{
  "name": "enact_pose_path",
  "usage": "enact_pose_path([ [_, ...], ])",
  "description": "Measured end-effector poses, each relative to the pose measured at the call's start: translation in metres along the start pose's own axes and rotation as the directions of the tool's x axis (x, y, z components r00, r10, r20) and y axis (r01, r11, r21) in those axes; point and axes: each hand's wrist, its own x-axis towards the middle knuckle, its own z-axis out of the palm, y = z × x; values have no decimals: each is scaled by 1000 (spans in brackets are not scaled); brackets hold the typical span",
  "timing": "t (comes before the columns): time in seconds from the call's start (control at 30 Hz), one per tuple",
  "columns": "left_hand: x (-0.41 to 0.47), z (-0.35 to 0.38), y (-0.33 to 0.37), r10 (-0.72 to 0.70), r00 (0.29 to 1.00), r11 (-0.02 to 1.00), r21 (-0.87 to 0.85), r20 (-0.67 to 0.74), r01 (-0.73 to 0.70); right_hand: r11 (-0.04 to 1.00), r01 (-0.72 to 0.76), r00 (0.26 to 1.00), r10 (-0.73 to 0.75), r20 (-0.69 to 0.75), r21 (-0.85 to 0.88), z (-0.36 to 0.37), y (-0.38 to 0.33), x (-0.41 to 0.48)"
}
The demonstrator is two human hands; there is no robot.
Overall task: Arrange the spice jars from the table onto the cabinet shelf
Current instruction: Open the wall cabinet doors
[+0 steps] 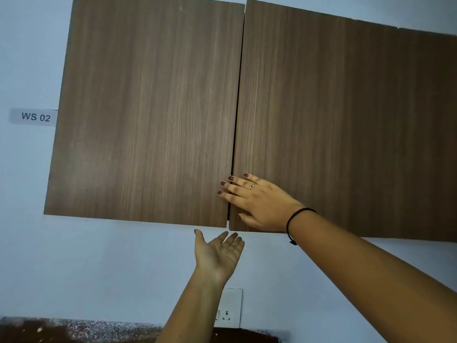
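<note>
**Both hands at the cabinet seam, no jars in view**

The wall cabinet fills most of the frame. Its left door & right door meet at a thin dark seam running down the centre.

The right hand lies flat on the right door at lower centre, just above the door's bottom edge. Fingers are straight & spread, w/ tips crossing the seam onto the left door's edge. Grip apart, clamped on nothing. No handle shows, so the hand prob. sits there to press or find the door edge.

The left hand is just below the cabinet's bottom edge, under the seam, palm up w/ fingers loosely straight. It seems clear of the wood. Grip apart too, holding nothing. My guess is it's set to hook under the left door's lower lip.

Spice jars are not in view. The shelf is hidden behind the doors. Only a speckled strip of tabletop shows at bottom left, too blurred to read.

Whether the doors are being opened or closed can't be told from here. If opening, the task has barely begun.

Also in frame: a "WS 02" label at mid left & a socket at bottom centre, beside the left forearm.
</note>
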Motion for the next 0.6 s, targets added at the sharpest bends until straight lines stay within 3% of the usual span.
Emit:
enact_pose_path([
  [0.2, -3, 5, -8, -5, 996, 999, -32, 88, 8, 1000, 22, 997, -21, 74, -14, 4, -3, 0],
  [0.33, -9, 6, -8, -11, 996, 998, 64, 94, 5, 1000, 11, 998, -10, 68, -13, 5, -11, 1],
  [0.6, -9, 4, -12, -30, 993, 996, 82, 117, 21, 999, 12, 999, -10, 54, -45, 3, -28, 12],
])
